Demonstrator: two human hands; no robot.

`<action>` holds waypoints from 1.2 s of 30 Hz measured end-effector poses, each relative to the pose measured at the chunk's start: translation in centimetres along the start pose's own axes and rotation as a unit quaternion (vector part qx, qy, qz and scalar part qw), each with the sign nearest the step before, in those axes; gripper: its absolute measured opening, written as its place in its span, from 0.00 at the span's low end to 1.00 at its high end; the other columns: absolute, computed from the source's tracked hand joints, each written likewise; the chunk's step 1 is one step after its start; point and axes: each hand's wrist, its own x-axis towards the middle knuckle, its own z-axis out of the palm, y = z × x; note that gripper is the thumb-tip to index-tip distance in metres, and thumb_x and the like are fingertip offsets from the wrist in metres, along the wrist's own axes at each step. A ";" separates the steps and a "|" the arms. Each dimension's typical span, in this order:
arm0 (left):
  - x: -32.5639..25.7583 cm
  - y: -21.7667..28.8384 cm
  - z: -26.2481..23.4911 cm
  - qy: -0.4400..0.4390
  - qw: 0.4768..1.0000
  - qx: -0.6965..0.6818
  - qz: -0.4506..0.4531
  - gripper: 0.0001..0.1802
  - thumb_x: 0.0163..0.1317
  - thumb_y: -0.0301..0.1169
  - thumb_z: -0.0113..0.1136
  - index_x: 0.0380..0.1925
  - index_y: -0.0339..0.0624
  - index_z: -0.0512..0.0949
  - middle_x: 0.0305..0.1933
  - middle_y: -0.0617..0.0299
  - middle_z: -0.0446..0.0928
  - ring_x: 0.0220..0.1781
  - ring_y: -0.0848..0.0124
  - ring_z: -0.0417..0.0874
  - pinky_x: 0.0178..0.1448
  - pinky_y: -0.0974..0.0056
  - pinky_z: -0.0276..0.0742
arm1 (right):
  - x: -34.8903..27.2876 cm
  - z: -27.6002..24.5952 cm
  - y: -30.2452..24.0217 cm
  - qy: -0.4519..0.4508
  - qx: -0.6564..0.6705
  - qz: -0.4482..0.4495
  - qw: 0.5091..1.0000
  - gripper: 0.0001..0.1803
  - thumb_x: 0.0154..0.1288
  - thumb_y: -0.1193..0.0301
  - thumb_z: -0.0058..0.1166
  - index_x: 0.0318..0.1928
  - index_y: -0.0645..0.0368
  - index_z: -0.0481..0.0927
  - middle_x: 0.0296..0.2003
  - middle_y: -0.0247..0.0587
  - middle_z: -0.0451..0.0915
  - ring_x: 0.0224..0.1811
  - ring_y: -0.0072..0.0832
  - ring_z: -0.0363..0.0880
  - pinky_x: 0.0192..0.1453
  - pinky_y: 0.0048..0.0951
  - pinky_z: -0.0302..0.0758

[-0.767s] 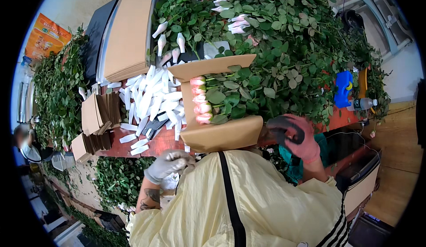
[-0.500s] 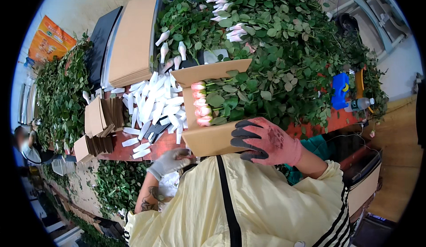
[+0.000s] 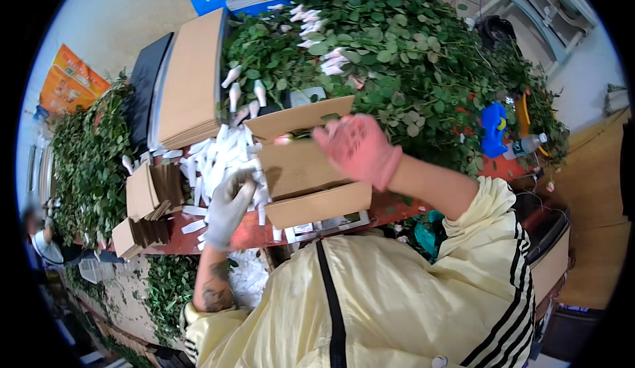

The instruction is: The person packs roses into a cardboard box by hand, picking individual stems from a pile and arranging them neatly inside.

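An open cardboard wrapper [image 3: 321, 206] lies before me on the red table, its near and far flaps raised. Between the flaps a brown corrugated sheet [image 3: 297, 168] covers most of the space, and one pink rose [image 3: 283, 140] peeks out at its far edge. My right hand [image 3: 360, 150], in a pink glove with dark fingers, hovers over the sheet's far right part; its fingers are blurred and partly hidden. At the wrapper's left is my left hand [image 3: 229, 210] in a grey-white glove, fingers bent but apart, nothing visible in them, beside a pile of white sleeves [image 3: 215, 160].
Leafy rose stems [image 3: 397, 50] heap over the far and right table. Stacked cardboard sheets [image 3: 192, 77] stand at the far left, smaller folded cardboard pieces [image 3: 145, 193] nearer. A blue tape dispenser [image 3: 493, 130] and a plastic bottle [image 3: 526, 146] are at the right. Another person [image 3: 46, 242] is at far left.
A corrugated sheet now covers the row of pink roses. My right hand has moved from the near flap up over the sheet; my left hand has risen toward the white sleeves.
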 end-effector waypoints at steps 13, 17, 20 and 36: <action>10.5 -9.6 2.8 0.118 0.981 -0.132 0.080 0.20 0.56 0.28 0.60 0.48 0.34 0.70 0.44 0.58 0.75 0.44 0.74 0.75 0.50 0.70 0.71 | 2.0 9.1 -1.7 -0.095 0.100 -0.161 0.977 0.26 0.58 0.52 0.45 0.55 0.48 0.69 0.59 0.43 0.64 0.62 0.43 0.59 0.62 0.43 0.56; 11.2 -9.6 2.5 0.192 0.977 -0.054 0.072 0.11 0.53 0.28 0.63 0.35 0.37 0.74 0.32 0.65 0.76 0.31 0.79 0.73 0.35 0.73 0.71 | 2.9 10.4 -2.4 -0.150 0.090 -0.137 0.975 0.32 0.58 0.48 0.46 0.60 0.49 0.66 0.61 0.44 0.61 0.64 0.45 0.56 0.64 0.45 0.55; 10.5 -8.6 2.3 0.230 0.970 0.065 0.045 0.13 0.48 0.37 0.63 0.28 0.40 0.74 0.21 0.60 0.74 0.24 0.75 0.74 0.29 0.66 0.71 | 2.8 11.3 -3.6 -0.168 0.076 -0.115 0.976 0.34 0.57 0.46 0.44 0.61 0.49 0.65 0.63 0.44 0.60 0.65 0.46 0.54 0.64 0.46 0.54; -4.3 -8.4 -6.4 0.191 0.867 0.459 0.032 0.23 0.44 0.38 0.61 0.43 0.45 0.75 0.39 0.52 0.76 0.45 0.55 0.75 0.48 0.56 0.71 | 3.5 9.1 -4.0 -0.170 0.143 -0.072 0.972 0.34 0.51 0.54 0.52 0.59 0.55 0.67 0.60 0.49 0.61 0.62 0.49 0.56 0.65 0.46 0.56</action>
